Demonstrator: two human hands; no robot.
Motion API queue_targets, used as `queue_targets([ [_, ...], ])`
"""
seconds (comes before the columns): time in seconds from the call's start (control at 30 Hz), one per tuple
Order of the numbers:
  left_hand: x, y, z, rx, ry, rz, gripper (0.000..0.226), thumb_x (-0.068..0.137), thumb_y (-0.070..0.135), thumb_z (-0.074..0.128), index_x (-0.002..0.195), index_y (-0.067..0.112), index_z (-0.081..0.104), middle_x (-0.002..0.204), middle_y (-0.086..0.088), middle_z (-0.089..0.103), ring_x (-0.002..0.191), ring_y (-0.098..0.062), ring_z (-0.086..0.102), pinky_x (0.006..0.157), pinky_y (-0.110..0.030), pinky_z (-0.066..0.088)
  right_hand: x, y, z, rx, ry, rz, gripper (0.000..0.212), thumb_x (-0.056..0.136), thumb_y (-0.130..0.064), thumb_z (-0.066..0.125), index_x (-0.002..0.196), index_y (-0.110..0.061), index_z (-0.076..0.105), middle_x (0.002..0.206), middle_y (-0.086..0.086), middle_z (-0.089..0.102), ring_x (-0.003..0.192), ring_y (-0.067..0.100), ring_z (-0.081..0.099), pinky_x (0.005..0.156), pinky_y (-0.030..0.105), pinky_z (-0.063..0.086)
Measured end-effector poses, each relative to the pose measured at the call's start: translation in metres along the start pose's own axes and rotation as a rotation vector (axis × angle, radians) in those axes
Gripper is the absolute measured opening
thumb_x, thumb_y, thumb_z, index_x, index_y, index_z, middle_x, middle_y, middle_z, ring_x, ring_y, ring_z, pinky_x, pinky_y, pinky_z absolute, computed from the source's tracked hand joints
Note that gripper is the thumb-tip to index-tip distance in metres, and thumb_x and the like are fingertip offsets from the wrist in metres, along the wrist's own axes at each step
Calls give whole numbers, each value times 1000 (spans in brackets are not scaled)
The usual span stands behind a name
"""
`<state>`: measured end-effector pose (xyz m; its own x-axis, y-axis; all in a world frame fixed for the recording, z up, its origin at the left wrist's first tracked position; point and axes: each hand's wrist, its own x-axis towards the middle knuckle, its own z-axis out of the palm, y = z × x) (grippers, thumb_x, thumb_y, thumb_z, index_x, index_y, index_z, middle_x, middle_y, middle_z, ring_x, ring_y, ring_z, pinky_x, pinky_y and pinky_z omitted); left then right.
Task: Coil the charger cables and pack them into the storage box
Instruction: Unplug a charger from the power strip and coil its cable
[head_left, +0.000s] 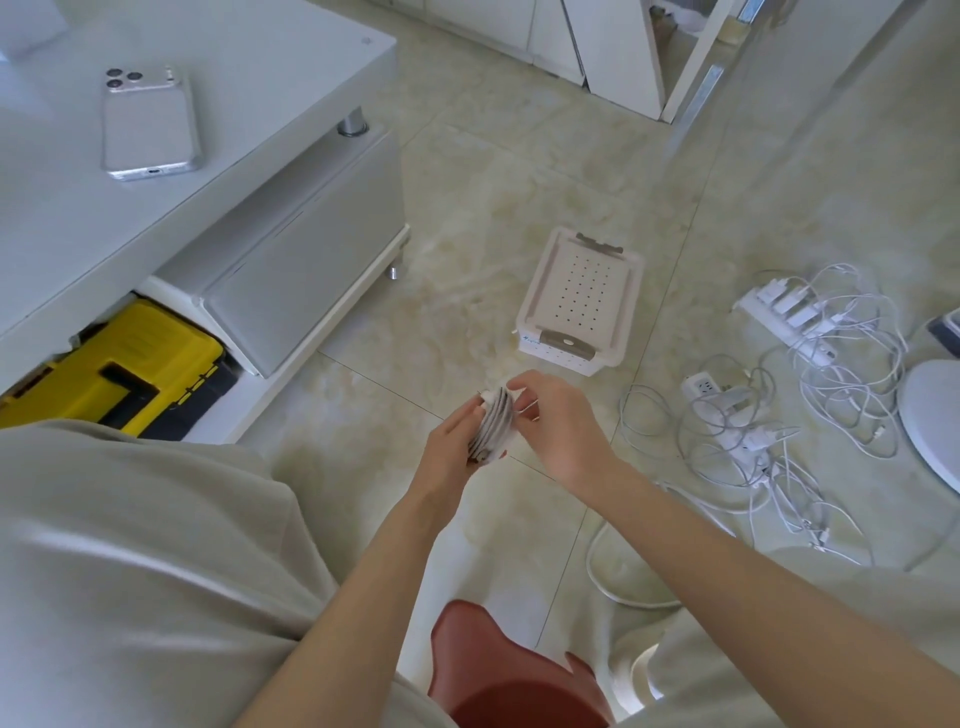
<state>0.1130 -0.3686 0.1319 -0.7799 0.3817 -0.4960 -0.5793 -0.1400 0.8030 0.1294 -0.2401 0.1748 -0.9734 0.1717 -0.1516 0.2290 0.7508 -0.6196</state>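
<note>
The left hand (449, 441) gripped a coiled cable (493, 423), fingers curled round the white loops from the left side. The right hand (558, 423) pinched the coil's upper right edge between thumb and fingertips, so both hands were closed on the same bundle, held in the air above the floor (467, 182).

The storage box (556, 358) sat on the floor just beyond the hands, its near wall towards the person and a perforated white surface facing up between grey latches – lid or base, I could not tell. Bare tile lay on its left, between it and the foot of the table (260, 78).

To the right of the box a tangle of white cables (779, 415) spread towards the floor's right edge, looped round a power strip (789, 312) with several plugs in it. A strip of bare tile lay between the box and the tangle.

A phone (148, 124) lay face down on the table, set back from its front edge. A yellow toolbox (135, 358) stood under the table's overhang, and a red stool (509, 670) showed at the bottom edge between the person's knees.
</note>
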Motion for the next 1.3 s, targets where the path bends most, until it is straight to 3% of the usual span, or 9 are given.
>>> queue_targets([
  [0.17,0,14,5,-18,5,43,28,97,12,45,101,28,68,99,4,71,96,-16,65,88,-36,55,8,-10,-13,-122,61,20,20,87,-15,58,106,-18,61,91,-6,68,90,13,61,80,30,48],
  [0.33,0,24,4,63,45,96,25,96,14,48,115,20,63,107,-5,69,94,-17,66,83,-35,57,15,-23,-19,-31,6,-13,20,87,-7,52,103,-10,63,90,4,69,85,18,63,79,29,49],
  [0.43,-1,24,0,145,93,157,22,92,19,54,107,31,64,108,-7,68,96,-20,66,84,-38,57,15,-27,-17,-13,-56,19,23,92,-16,44,109,-11,58,94,9,68,81,20,61,74,29,48],
  [0.57,-6,27,3,224,157,235,28,90,14,58,96,41,57,98,5,64,95,-19,63,80,-37,55,9,-28,-8,52,-64,3,24,92,-31,54,111,-17,53,85,6,69,79,20,64,73,31,51],
  [0.73,-12,36,5,257,175,288,38,85,2,57,106,32,50,93,13,59,80,-2,58,63,-19,51,4,-30,-4,22,-25,-106,21,94,-20,51,114,-18,52,70,-9,51,74,19,55,72,30,46],
  [0.83,-13,40,5,272,158,324,44,80,-5,59,106,29,50,93,14,58,81,-2,58,59,-13,50,3,-32,-2,-61,5,-162,19,92,-11,48,110,-16,53,84,5,59,80,23,55,74,33,46],
  [0.97,-15,41,4,253,136,306,48,82,-3,62,116,27,47,98,15,57,85,0,58,58,-9,48,3,-32,-3,-123,5,-145,14,93,-11,47,105,-13,53,85,11,58,80,27,55,72,37,45],
  [1.13,-14,41,3,13,136,112,56,80,2,59,131,18,44,121,-5,57,92,-15,61,70,-27,55,-4,-36,-4,-260,10,-169,15,96,-15,42,111,-13,46,91,11,59,77,28,58,63,33,41],
  [1.3,-14,38,4,-83,79,46,48,85,2,58,129,15,46,112,-4,61,90,-18,65,79,-35,56,-14,-43,-13,-461,-10,-225,25,92,-9,48,116,-12,40,92,5,53,72,23,48,61,29,35],
])
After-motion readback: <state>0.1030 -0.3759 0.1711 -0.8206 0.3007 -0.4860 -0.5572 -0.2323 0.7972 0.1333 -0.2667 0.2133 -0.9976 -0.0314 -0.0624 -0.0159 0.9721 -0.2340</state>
